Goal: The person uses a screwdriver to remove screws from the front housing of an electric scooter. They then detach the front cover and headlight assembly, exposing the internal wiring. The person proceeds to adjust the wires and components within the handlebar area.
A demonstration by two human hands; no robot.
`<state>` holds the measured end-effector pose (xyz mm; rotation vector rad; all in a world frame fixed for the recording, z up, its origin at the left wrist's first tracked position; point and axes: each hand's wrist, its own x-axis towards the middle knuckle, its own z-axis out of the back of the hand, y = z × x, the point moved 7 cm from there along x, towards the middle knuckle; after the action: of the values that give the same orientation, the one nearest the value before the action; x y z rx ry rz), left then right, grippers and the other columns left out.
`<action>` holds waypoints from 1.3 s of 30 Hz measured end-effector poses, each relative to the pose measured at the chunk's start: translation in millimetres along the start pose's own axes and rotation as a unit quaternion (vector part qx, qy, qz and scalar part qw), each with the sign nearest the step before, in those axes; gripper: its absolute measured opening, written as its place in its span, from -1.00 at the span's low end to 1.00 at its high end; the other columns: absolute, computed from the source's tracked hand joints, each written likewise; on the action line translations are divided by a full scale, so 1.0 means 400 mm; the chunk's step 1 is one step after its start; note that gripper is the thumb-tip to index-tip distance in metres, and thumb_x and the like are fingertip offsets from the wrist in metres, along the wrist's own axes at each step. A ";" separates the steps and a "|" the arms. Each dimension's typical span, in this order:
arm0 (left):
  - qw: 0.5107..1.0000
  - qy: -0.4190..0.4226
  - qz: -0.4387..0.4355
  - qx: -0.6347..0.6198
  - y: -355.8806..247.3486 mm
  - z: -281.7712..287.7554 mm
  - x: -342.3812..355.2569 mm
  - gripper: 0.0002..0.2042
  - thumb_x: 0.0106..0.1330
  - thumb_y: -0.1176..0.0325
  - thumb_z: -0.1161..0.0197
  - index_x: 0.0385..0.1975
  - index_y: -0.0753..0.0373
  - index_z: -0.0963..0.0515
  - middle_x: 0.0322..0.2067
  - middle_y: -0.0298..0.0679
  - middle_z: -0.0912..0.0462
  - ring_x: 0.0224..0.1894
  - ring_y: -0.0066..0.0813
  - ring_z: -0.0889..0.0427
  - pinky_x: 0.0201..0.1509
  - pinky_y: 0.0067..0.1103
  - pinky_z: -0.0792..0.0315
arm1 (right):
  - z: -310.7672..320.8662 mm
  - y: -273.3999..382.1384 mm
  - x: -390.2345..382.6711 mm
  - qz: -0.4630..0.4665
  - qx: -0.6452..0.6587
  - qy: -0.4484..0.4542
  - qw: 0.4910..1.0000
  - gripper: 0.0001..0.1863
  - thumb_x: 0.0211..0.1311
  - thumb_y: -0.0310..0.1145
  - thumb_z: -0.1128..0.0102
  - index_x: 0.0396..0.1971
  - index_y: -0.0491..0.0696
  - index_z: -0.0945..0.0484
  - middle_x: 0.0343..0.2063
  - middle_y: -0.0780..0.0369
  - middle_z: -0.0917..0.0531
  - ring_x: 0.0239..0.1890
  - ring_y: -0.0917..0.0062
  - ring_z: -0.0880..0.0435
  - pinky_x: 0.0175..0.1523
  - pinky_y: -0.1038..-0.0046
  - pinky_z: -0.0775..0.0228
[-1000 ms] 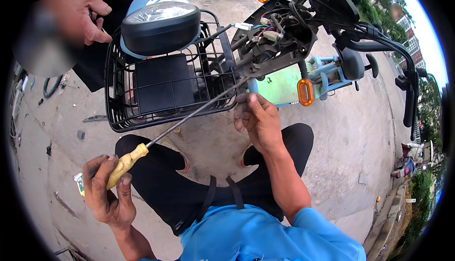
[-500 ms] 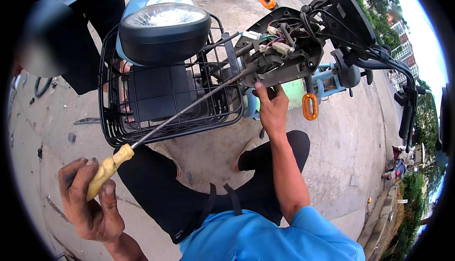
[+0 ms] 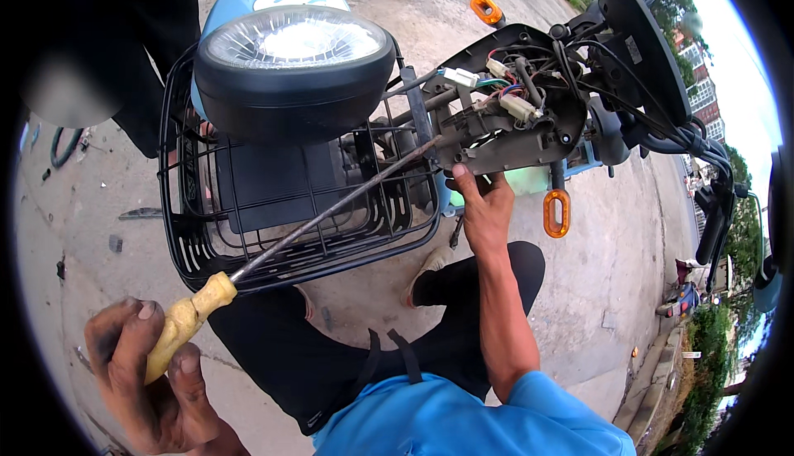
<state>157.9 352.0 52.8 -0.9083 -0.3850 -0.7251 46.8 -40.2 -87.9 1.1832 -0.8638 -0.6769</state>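
Observation:
My left hand (image 3: pixel 145 373) grips the yellow handle of a long screwdriver (image 3: pixel 190 319). Its metal shaft runs diagonally over a black wire basket (image 3: pixel 186 241) to the lower left edge of an opened dark plastic housing (image 3: pixel 529 144), where the tip sits. My right hand (image 3: pixel 484 204) holds that edge from below, thumb pressed to it. Inside the housing are wires and white connectors (image 3: pixel 517 107). A round headlamp on a black and pale blue shell (image 3: pixel 294 92) rests over the basket. An orange indicator (image 3: pixel 557 214) hangs below the housing.
Handlebars with cables (image 3: pixel 711 216) and a black panel (image 3: pixel 637 42) are on the right, another orange indicator (image 3: pixel 486 9) above. A person's dark-trousered leg (image 3: pixel 149 75) stands at upper left. A hose (image 3: pixel 66 150) lies on the pavement (image 3: pixel 107 199); greenery and buildings line the far right.
My right hand has moved up onto the housing's edge, and my left hand lower and leftward with the screwdriver. The other person's hands have left view. The headlamp appears larger and lower.

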 end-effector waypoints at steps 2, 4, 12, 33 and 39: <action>1.000 0.011 -0.004 0.003 -0.009 -0.014 0.017 -0.74 0.25 0.54 -0.23 -0.09 0.52 -0.53 -0.20 0.09 -0.50 -0.15 -0.18 -0.51 -0.09 -0.42 -0.44 | 0.007 -0.005 0.001 0.016 -0.034 -0.001 0.999 -0.69 0.30 -0.37 -0.30 -0.08 -0.23 -0.51 -0.23 0.24 -0.63 -0.19 0.61 -0.56 0.01 0.51 -0.41; 1.000 0.024 -0.012 0.005 -0.021 -0.033 0.040 -0.74 0.24 0.54 -0.23 -0.09 0.52 -0.53 -0.21 0.10 -0.51 -0.15 -0.17 -0.51 -0.09 -0.41 -0.44 | 0.018 -0.006 -0.001 0.033 -0.056 -0.007 0.998 -0.66 0.31 -0.34 -0.31 -0.06 -0.24 -0.49 -0.23 0.23 -0.63 -0.20 0.58 -0.58 -0.03 0.49 -0.46; 0.988 -0.025 -0.152 0.006 -0.102 0.022 0.124 -0.74 0.29 0.45 -0.26 -0.11 0.49 -0.56 -0.21 0.04 -0.56 -0.18 -0.20 -0.56 -0.11 -0.43 -0.48 | 0.003 0.158 -0.035 0.041 -0.257 0.028 0.965 -0.62 0.27 -0.20 -0.32 -0.14 -0.22 -0.56 -0.29 0.07 -0.65 -0.23 0.26 -0.64 0.00 0.35 -0.44; 0.983 -0.093 -0.118 -0.109 -0.105 -0.068 0.326 -0.82 0.29 0.50 -0.28 -0.15 0.39 -0.57 -0.22 -0.14 -0.56 -0.18 -0.46 -0.57 -0.08 -0.59 -0.49 | -0.039 0.402 -0.011 0.389 -0.442 -0.063 0.806 -0.67 -0.04 -0.48 -0.40 -0.22 -0.17 -0.56 -0.12 0.08 -0.49 0.08 0.11 -0.48 0.12 0.10 -0.34; 0.980 -0.085 -0.121 -0.136 -0.089 -0.080 0.334 -0.82 0.28 0.51 -0.29 -0.15 0.40 -0.58 -0.23 -0.14 -0.56 -0.16 -0.45 -0.57 -0.08 -0.59 -0.47 | -0.044 0.397 -0.003 0.388 -0.443 -0.060 0.806 -0.68 -0.06 -0.49 -0.40 -0.24 -0.15 -0.56 -0.18 0.11 -0.49 0.02 0.13 -0.48 0.05 0.12 -0.35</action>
<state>226.8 257.5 133.3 -1.2009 -0.5630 -0.9418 62.7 10.1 62.7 -0.1003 -0.8827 -0.3710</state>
